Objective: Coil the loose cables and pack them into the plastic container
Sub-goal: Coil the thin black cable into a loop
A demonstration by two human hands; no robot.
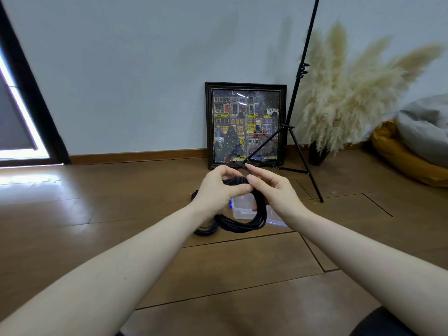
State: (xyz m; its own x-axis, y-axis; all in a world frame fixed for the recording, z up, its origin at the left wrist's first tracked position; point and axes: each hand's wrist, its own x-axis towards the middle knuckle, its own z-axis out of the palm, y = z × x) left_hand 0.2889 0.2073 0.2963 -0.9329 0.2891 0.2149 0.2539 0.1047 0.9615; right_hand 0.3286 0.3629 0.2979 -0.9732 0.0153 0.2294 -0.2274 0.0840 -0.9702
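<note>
A black cable coil point(244, 225) hangs in the air in front of me, above the floor. My left hand point(219, 190) grips the top of the coil, fingers curled round the bundled loops. My right hand point(271, 190) pinches the cable's free end with its plug point(242, 165) just above the coil. Behind the coil a clear plastic container point(242, 209) with a blue clip sits on the floor, partly hidden. Another dark cable point(206, 230) lies on the floor to the container's left, mostly behind my left arm.
A framed picture point(245, 124) leans on the wall behind. A black tripod stand point(298, 146) spreads its legs to the right. A vase of pampas grass point(339, 98) and a beanbag point(412, 154) stand at far right. A glass door point(19, 122) is at left.
</note>
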